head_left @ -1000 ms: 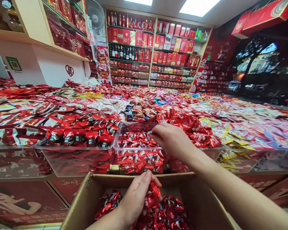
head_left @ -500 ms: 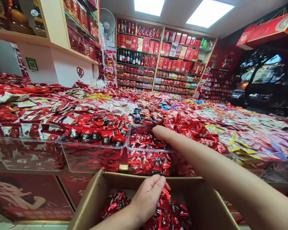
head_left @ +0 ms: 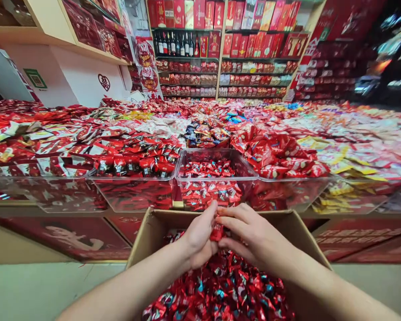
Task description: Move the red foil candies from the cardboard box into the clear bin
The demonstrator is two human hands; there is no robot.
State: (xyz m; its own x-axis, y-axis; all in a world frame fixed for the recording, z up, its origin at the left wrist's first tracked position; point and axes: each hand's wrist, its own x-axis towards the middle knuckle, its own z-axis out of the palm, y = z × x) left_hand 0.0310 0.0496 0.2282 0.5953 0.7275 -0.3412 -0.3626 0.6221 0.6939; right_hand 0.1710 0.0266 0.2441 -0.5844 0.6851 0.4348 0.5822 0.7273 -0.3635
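Both hands are together over a cardboard box (head_left: 139,243), cupped around red foil-wrapped candies (head_left: 217,232). My left hand (head_left: 198,238) holds them from the left side, its palm turned inward. From the right, the fingers of my right hand (head_left: 250,229) curve against the same candies. Only a little red wrapping shows between the hands. Below them, a heap of loose wrapped candies (head_left: 220,290), red with blue bits, lies in the box. Just beyond the box stands a clear plastic bin (head_left: 245,167), partly filled with similar red candies (head_left: 209,169).
Bins on either side hold dark-and-red packets (head_left: 133,166), large red packets (head_left: 280,156) and yellow packets (head_left: 341,160). Candy piles stretch back to shelves (head_left: 222,58) of bottles and red boxes. A pale floor (head_left: 87,290) lies beside the cardboard box.
My right hand has come back from the clear bin to meet my left hand over the box. The view has tilted downward, showing more candies in the box.
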